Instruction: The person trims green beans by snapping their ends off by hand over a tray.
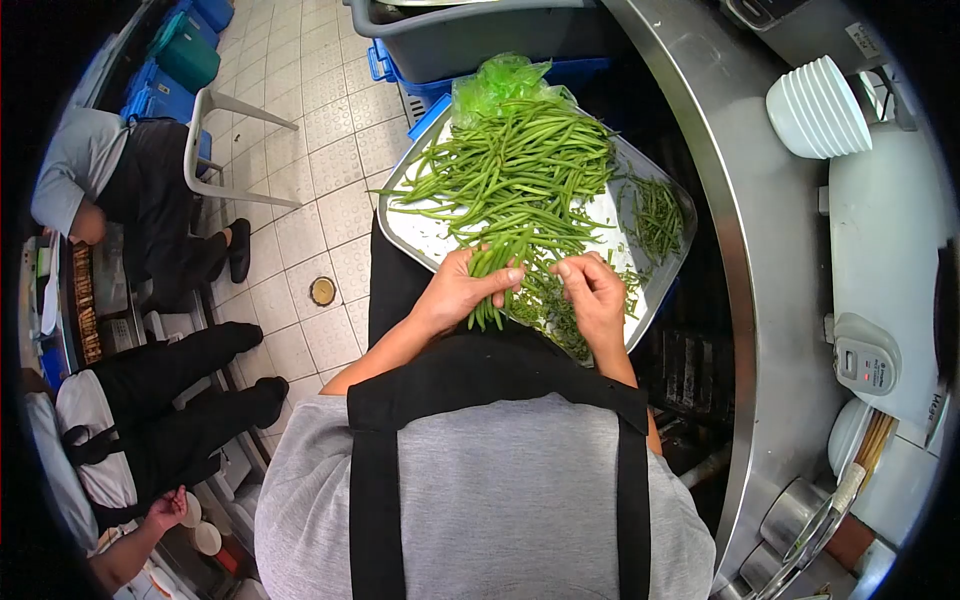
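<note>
Across my lap rests a metal tray (428,230) with a big heap of green beans (520,165) on it. My left hand (452,295) is closed around a small bunch of green beans (487,312), thumb on top, at the near edge of the heap. To its right, my right hand (597,302) is closed in a pinch, thumb against forefinger; whatever lies between the fingertips is too small to make out. Short bean trimmings (560,315) lie between and below my hands. More trimmings (655,215) are piled at the tray's right side.
A green plastic bag (505,82) sits at the tray's far edge, before a grey tub (480,45). A steel counter (765,350) runs along my right, with stacked white bowls (818,108). Two people work at left, near a white plastic chair (245,110) on the tiled floor (335,235).
</note>
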Available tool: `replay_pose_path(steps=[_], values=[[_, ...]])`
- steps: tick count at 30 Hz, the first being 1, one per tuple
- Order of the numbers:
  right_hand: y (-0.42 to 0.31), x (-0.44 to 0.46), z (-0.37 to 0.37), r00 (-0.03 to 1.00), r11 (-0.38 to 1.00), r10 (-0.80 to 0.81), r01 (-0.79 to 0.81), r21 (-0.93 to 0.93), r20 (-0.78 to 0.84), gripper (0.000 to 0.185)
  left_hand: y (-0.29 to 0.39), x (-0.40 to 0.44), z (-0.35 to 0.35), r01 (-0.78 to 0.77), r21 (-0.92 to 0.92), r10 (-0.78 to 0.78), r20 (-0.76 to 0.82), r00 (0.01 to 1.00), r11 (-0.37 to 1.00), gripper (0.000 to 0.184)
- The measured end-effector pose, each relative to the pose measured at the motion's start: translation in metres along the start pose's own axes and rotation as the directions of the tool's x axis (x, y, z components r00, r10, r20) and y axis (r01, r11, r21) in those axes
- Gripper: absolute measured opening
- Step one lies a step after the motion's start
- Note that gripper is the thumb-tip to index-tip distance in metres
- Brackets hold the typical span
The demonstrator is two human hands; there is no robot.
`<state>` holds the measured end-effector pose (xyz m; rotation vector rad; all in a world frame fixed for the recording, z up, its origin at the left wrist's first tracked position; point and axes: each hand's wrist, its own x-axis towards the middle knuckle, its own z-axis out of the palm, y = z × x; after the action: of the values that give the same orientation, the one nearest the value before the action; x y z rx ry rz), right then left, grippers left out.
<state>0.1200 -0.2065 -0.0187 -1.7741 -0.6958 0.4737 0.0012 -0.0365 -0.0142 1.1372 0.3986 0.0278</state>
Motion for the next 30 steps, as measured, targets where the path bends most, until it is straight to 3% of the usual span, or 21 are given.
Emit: replay_pose_path(steps=[2,7,10,16,22,25,30], values=[[-0.019,0.001,0.010,0.970,0.965,-0.234,0.225,-0.134,-0.061,0.011,0.001,-0.001,0.002,0.012,0.055,-0.013,0.014,1.000,0.998,0.013],[-0.024,0.001,0.013,0.947,0.898,-0.318,0.313,-0.308,0.034,0.015,0.002,-0.001,0.001,0.057,0.099,-0.064,0.068,0.996,0.993,0.014],[-0.018,0.000,0.013,0.940,0.887,-0.334,0.338,-0.314,0.067,0.015,0.002,-0.001,0.001,0.081,0.109,-0.090,0.080,0.993,0.991,0.014],[-0.027,-0.001,0.013,0.988,0.982,-0.154,0.155,-0.108,0.014,0.013,-0.002,0.001,-0.002,0.078,0.089,-0.084,0.065,0.994,0.993,0.015],[-0.022,-0.002,0.015,0.990,0.988,-0.110,0.119,-0.097,0.089,0.008,-0.007,0.000,-0.002,0.085,0.113,-0.096,0.102,0.990,0.990,0.015],[-0.019,-0.001,0.015,0.988,0.988,-0.135,0.140,-0.072,0.069,0.007,-0.006,0.000,-0.003,0.088,0.117,-0.100,0.096,0.990,0.989,0.015],[-0.026,-0.001,0.012,0.976,0.961,-0.200,0.212,-0.180,0.084,0.007,-0.006,-0.002,0.000,0.088,0.133,-0.102,0.104,0.989,0.987,0.016]])
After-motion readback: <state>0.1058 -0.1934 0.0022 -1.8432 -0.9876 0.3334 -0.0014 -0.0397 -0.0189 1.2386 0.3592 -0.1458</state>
